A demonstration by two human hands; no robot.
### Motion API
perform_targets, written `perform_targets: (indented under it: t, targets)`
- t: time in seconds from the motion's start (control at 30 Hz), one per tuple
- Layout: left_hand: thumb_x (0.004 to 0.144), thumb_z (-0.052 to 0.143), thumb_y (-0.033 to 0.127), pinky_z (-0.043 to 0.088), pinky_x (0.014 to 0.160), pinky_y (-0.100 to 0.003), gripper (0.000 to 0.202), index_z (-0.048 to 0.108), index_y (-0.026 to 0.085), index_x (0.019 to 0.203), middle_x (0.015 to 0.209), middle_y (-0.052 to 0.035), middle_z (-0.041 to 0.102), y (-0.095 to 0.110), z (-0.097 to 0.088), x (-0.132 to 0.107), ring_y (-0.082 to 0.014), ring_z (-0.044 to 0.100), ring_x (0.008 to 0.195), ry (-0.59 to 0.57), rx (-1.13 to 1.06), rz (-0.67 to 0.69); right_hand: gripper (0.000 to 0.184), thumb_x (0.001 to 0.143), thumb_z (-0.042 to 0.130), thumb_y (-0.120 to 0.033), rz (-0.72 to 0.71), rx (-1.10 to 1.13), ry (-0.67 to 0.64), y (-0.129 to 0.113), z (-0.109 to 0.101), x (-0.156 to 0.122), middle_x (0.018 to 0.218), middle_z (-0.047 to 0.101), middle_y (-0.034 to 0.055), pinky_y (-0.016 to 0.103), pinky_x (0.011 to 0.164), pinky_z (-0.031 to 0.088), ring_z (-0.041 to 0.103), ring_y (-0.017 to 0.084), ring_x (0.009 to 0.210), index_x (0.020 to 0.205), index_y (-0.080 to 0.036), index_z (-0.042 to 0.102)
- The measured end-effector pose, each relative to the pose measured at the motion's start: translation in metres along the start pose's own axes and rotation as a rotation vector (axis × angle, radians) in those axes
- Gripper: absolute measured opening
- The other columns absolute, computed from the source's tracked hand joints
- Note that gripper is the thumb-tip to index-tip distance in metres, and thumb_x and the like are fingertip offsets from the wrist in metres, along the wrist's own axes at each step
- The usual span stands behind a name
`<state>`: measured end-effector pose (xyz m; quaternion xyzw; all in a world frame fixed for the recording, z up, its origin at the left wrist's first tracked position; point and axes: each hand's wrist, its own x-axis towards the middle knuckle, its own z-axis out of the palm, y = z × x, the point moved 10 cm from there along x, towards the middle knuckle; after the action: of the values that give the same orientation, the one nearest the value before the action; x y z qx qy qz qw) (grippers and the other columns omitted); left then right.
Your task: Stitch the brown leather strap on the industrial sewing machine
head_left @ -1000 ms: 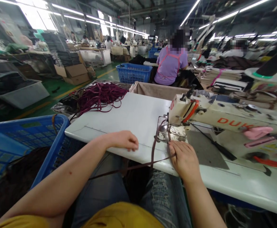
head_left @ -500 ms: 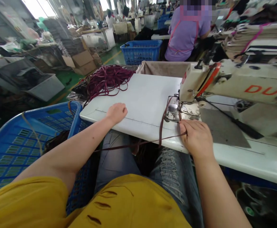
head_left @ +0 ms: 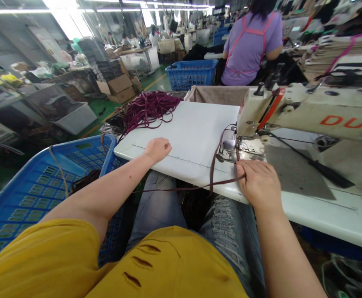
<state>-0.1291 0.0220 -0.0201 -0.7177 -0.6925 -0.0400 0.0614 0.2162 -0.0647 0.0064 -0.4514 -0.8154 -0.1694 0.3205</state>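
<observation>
Dark maroon strap (head_left: 213,163), narrow and flat, runs from under the sewing machine's presser foot (head_left: 230,145) down across the near edge of the white tabletop (head_left: 187,132) and hangs over that edge toward the lap. The right hand (head_left: 260,184) lies palm down on the tabletop's near edge, fingers together, pressing the strap flat just in front of the metal needle plate (head_left: 245,148). The left hand (head_left: 158,149), loosely curled into a soft fist, rests on the near-left corner of the tabletop, well apart from the strap; whether it grips anything cannot be told. The cream, enamelled sewing machine (head_left: 305,109) with red lettering stands along the right side. A tangled heap of maroon cords (head_left: 146,108) lies at the far-left corner. A blue lattice-walled plastic basket (head_left: 44,186) stands beside the left edge. Beyond the far edge, a person in a lilac shirt (head_left: 250,43) sits facing away.
</observation>
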Motion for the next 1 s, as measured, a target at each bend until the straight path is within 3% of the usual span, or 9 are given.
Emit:
perform_targets:
  t: [0.63, 1.0]
  targets:
    - [0.092, 0.050, 0.025, 0.040, 0.069, -0.034, 0.027, 0.060, 0.021, 0.067, 0.081, -0.0096, 0.071, 0.000, -0.002, 0.003, -0.0235, 0.062, 0.078, 0.063, -0.063, 0.012, 0.032, 0.109, 0.047, -0.030, 0.051, 0.035, -0.056, 0.006, 0.005, -0.001, 0.117, 0.077, 0.0090, 0.042, 0.108, 0.046, 0.070, 0.023, 0.108, 0.112, -0.018, 0.077]
    - [0.095, 0.051, 0.024, 0.048, 0.081, -0.036, 0.026, 0.074, 0.016, 0.086, 0.097, -0.0132, 0.076, -0.006, 0.000, 0.005, -0.0258, 0.067, 0.092, 0.001, -0.073, -0.018, 0.033, 0.108, 0.046, -0.032, -0.080, -0.011, 0.025, -0.006, 0.000, 0.004, 0.108, 0.077, 0.0127, 0.041, 0.098, 0.048, 0.070, 0.027, 0.096, 0.110, -0.013, 0.072]
